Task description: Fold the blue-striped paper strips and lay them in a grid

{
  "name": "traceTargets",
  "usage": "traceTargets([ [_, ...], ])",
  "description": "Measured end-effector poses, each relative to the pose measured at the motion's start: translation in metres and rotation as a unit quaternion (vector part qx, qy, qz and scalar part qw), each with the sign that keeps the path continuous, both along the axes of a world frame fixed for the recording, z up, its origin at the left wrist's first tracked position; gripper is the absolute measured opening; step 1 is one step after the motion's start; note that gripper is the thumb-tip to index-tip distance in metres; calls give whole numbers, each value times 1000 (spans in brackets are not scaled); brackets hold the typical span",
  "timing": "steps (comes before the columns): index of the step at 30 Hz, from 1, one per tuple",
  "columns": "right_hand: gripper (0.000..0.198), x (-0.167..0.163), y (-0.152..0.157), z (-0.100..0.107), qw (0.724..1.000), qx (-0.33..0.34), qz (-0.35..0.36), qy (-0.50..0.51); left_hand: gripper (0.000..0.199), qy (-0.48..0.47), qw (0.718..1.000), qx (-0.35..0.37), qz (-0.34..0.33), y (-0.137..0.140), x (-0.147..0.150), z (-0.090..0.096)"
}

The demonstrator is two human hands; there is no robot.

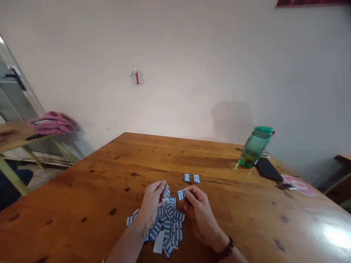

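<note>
Small blue-and-white printed cards lie in a loose pile [167,223] on the wooden table [153,153]. My left hand [152,199], above the pile's left side, pinches several of these cards [166,189] between thumb and fingers. To the right of the pile, my right hand [199,204] grips a small card [181,195] by its right edge, its printed face toward me. Beyond my hands, two little groups of cards, a left one [187,177] and a right one [196,178], sit side by side. One plain white piece [159,241] shows at the pile's near edge.
At the right stand a green water bottle [255,148], a dark phone-like slab [268,169], keys [286,185] and a pink disc [298,185]. A pink cloth [52,123] rests on another table at the left. The wall [178,91] rises behind the table's far edge.
</note>
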State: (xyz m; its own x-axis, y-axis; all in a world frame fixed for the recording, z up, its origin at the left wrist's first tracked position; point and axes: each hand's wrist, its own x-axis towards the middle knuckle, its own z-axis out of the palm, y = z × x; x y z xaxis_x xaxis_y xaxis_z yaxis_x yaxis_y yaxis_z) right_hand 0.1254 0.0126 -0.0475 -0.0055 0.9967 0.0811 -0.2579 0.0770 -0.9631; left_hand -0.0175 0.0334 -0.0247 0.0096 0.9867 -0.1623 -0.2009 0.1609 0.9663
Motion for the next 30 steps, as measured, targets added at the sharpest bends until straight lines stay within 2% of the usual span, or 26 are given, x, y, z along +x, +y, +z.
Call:
traceTargets([
  [6,25,-5,-5,3,1000,11,25,12,20,-103,994,-25,-20,3,17,6],
  [11,15,-10,-15,3,989,68,55,-122,17,-129,992,-9,-11,1,27,-8],
  [14,17,-10,-14,2,982,76,16,-172,16,-123,992,2,-35,-2,29,-14],
  [19,20,-3,-6,2,972,79,-86,-206,20,-121,984,-9,-132,-8,28,-13],
  [25,17,3,-4,-1,958,88,-91,-259,25,-88,987,0,-137,-8,25,-10],
  [30,16,4,-2,-3,958,76,-94,-259,27,-69,984,3,-164,-8,25,-7],
])
